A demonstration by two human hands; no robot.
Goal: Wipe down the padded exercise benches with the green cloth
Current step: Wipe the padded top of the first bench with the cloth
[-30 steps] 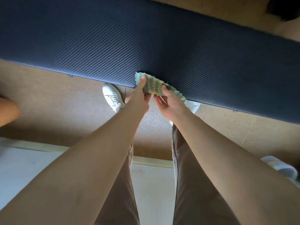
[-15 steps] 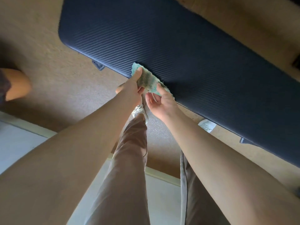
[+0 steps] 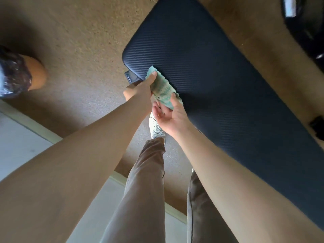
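Left hand (image 3: pixel 140 89) pinched the far-left end of the green cloth (image 3: pixel 162 89), one digit on top, probably the thumb. The rest went under the pad edge, so I couldn't tell how they lay. Right hand (image 3: pixel 169 118) pinched the near-right end, thumb on top of the fabric, palm turned up, fingers curled below. Neither hand was spread flat.

The cloth was stretched between my two hands and folded over the near long edge of the padded bench (image 3: pixel 210 67), touching it, close to the rounded left-end corner. Part of it lay on the ribbed top and part hung over the rim.

Step in hand, as I judged it: wiping the near edge of the pad, almost at its left end. Most of the dark top stretched off to the right and far side. I couldn't tell from the look of it whether that part was wiped.

The next move probably called for both pinches to stay tight so the cloth didn't bunch. The cloth would then slide round the corner with pressure on the rim, and the left hand would have to clear the bracket (image 3: pixel 129 77) poking out just below that corner.

Beyond the hands, my white shoe (image 3: pixel 155 127) stood on the carpet floor (image 3: pixel 78 41) just near of the bench. Another person's leg (image 3: pixel 36 72) was well apart at the left. A black object (image 3: pixel 306 23) sat at the far right, too cropped to name.
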